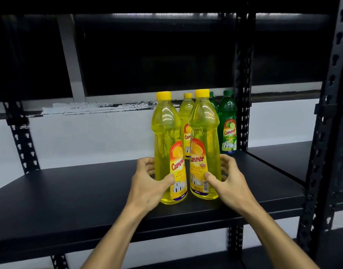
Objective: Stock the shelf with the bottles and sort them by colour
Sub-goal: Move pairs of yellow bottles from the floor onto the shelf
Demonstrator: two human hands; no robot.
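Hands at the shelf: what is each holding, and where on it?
Left hand grips the left yellow bottle round its lower body; right hand grips the right yellow bottle likewise, thumbs on labels.

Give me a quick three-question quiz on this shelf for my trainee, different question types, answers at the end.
1. True or false: the left hand and the right hand each hold a yellow bottle standing on the shelf.
2. How many green bottles stand at the back? A) none B) two C) four
3. Fill in: the third yellow bottle stands ____ the two front ones.

Key
1. True: the left hand grips the front left yellow bottle, the right hand the front right yellow bottle.
2. B: one green bottle in plain sight, a second green bottle mostly hidden.
3. behind
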